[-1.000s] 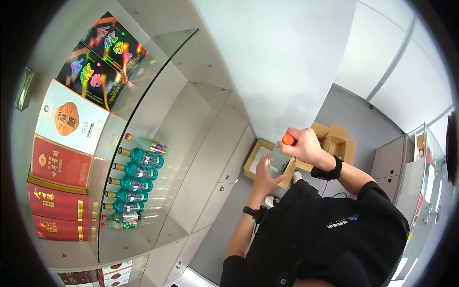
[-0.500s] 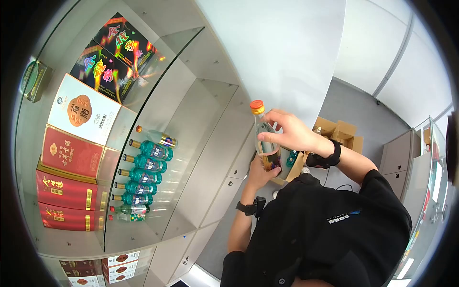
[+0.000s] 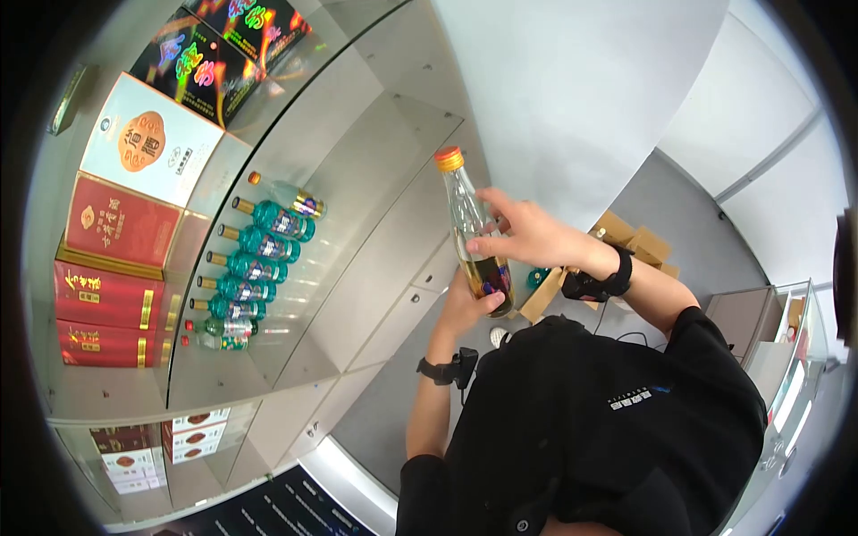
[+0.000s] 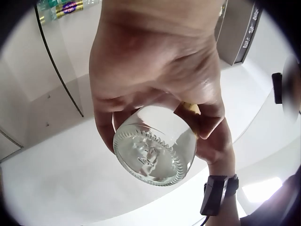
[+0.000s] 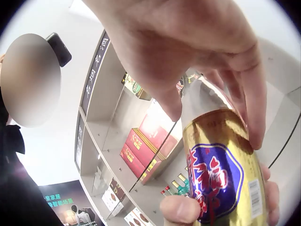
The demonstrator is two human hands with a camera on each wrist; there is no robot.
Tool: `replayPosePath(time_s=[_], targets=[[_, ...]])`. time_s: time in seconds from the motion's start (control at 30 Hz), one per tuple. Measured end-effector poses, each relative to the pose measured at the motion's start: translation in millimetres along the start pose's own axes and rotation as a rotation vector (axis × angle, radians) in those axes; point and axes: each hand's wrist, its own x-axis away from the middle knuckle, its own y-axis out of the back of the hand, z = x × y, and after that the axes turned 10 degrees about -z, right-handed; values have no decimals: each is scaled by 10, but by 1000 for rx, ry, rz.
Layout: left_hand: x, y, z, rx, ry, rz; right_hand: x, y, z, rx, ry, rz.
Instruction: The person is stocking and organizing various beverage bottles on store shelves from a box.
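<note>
A clear glass bottle (image 3: 463, 210) with an orange-red cap leans slightly to the left before the person's chest. My left hand (image 3: 465, 308) grips it low, thumb across the front. The right wrist view shows its gold label (image 5: 216, 183) with a blue and red emblem. Its ridged base (image 4: 148, 162) points at the left wrist camera. At the bottle's shoulder is my right hand (image 3: 543, 237), thumb and extended fingers spread loosely on either side of the glass.
On the glass shelf at left, several green-blue bottles (image 3: 264, 246) stand in a row beside a clear gold-labelled bottle (image 3: 290, 195). Red gift boxes (image 3: 107, 299) and a white box (image 3: 147, 138) sit above. Opened cardboard cartons (image 3: 630, 241) are on the floor.
The bottle has come up from over the carton and moved left toward the shelf. My right hand has gone from gripping its neck to lying loosely at its shoulder; the left grips low.
</note>
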Motion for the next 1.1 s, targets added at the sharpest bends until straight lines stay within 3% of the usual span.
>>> replayPosePath(time_s=[0.27,0.4,0.47,0.53,0.7,0.93,1.03,1.1], targets=[[194,101,65,-22,154,0,-67,-41,1,19,-85,141],[299,174,117,-64,128,-46,-54,-315,-106,89,60,79],[366,205,86,-58,63,-127,-91,-397,19,105,15,133],[408,350,112,-67,71,-127,-137,-469,187,151,-75,221],[668,900,205,-95,58,-140,-223,-1122,214,-14,-30,200],[1022,1760,252,-116,152,-196,-472,-1962,539,-16,73,223],[1124,1996,294,-131,-21,-344,-620,-2156,690,27,93,193],[1250,2147,326,-194,13,-465,-767,-2242,650,25,114,162]])
